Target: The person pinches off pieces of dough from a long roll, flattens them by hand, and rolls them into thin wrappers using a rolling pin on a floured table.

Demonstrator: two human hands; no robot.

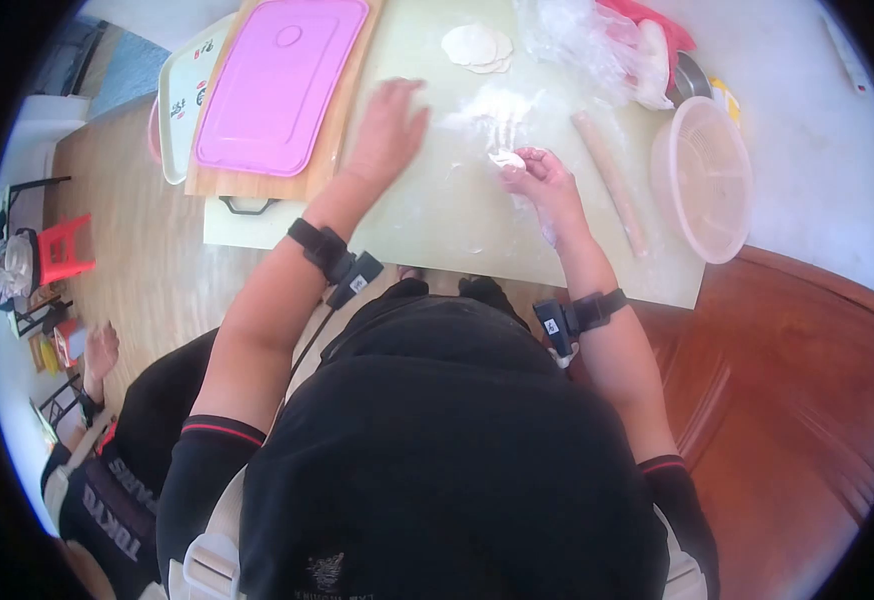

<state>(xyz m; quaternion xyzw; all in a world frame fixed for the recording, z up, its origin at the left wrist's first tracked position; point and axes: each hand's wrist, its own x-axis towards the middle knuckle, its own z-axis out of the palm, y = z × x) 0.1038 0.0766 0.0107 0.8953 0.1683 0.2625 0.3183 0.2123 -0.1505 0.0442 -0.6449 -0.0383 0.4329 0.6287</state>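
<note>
My right hand is closed, its fingertips pinching a small folded piece of white dough above the pale table mat. Flour lies scattered just beyond it. Over the mat to the left, my left hand has its fingers spread and nothing in them; it is near the wooden board's edge. A rolling pin rests to the right of my right hand. Flat round dough wrappers lie overlapping at the back of the mat.
A pink lidded box stands on a wooden board, beside a patterned tray. At right are a plastic basket, a metal bowl and plastic bags. Another person's hand shows at left, near a red stool.
</note>
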